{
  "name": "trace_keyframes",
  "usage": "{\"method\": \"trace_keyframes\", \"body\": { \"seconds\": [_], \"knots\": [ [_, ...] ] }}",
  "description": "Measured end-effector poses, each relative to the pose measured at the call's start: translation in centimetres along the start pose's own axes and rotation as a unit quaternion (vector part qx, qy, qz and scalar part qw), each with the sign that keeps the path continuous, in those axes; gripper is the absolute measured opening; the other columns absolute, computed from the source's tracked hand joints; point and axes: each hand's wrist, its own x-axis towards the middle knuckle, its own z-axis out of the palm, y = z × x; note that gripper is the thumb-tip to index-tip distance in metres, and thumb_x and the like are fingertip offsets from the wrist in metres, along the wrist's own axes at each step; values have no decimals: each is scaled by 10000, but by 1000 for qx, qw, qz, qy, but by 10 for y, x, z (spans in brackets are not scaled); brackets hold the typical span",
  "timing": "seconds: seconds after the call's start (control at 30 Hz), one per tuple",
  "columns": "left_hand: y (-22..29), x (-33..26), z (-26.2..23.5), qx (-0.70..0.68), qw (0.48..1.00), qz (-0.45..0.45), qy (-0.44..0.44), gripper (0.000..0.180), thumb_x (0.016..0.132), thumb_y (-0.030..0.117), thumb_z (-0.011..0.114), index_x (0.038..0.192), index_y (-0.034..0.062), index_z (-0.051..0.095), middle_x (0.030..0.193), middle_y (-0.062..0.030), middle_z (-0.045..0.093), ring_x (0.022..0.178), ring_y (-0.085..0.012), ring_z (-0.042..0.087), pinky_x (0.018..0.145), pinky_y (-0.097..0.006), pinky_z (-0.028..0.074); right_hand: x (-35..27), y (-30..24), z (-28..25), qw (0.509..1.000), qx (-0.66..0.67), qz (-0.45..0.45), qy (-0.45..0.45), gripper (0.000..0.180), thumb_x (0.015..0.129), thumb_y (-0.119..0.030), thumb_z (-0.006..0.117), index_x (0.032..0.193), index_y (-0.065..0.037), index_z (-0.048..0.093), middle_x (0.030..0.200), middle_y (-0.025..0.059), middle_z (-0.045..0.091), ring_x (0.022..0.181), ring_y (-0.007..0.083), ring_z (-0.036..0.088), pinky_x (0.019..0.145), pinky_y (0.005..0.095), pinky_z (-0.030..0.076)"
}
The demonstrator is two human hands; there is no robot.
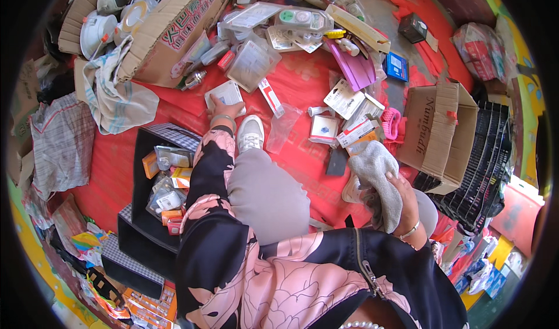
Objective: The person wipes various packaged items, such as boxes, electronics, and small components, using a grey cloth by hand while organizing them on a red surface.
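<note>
My left hand (221,109) reaches forward beside my left shoe (251,132). Its fingers grip the near edge of a flat white package (226,95), which lies low over the red floor covering. A grey cloth (378,169) hangs over my right knee, and my right hand (404,198) is closed on its edge. Just beyond the white package is a clear plastic case (249,64). To its right rests a narrow white-and-red box (270,97). Small packaged goods, among them a white square box (324,128) and a pink brush-like item (391,123), are spread ahead of the cloth.
An open black box (145,207) holding small packets stands left of my left leg. At the far left is a large carton (174,32) with white round fixtures. An open brown carton (434,131) and a black crate (492,160) stand at the right. A purple piece (353,67) leans among packages ahead.
</note>
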Motion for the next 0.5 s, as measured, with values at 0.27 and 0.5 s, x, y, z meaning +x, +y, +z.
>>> {"method": "trace_keyframes", "body": {
  "seconds": [0.27,0.5],
  "knots": [
    [-13,-88,-76,-643,615,101,-445,582,771,507,567,1217,141,498,1183,-100,533,1037,-309,532,852,-568,401,-21,8,-8,994,34,-96,-26,280,903,-245,511,1062,-15,526,697,106,603,500,195,582,432,290,479],
    [-8,-238,-161,-675,418,312,-522,717,778,547,489,1340,114,382,1344,-121,422,1220,-344,419,956,-557,361,-18,28,-21,982,20,-140,-125,276,892,-259,529,1032,-24,568,750,100,633,549,188,605,461,296,489]
  ]
}}
